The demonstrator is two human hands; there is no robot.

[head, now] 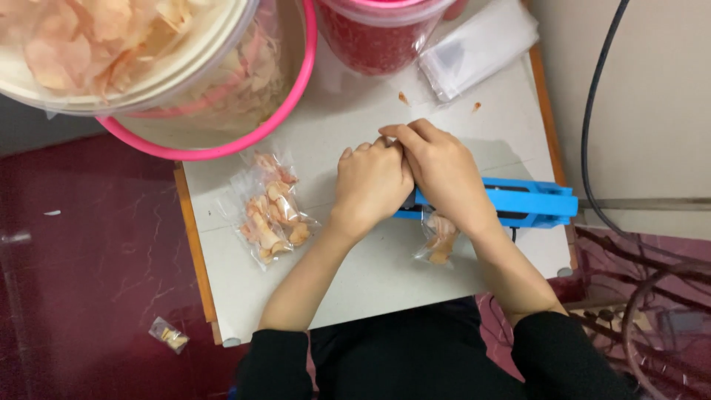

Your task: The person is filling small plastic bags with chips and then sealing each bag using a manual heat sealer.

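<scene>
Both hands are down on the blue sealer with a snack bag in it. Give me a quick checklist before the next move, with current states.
1. Left hand and right hand both pressing on the blue sealer: ok.
2. Small bag hangs out from under the sealer toward the person: ok.
3. Bag mouth straight in the sealer: cannot tell, hands cover it.
4. Fingertips away from the sealing bar: cannot tell.
5. Filled bags lie apart at the left: ok.
6. Dropped bag on the floor: not ok.
</scene>
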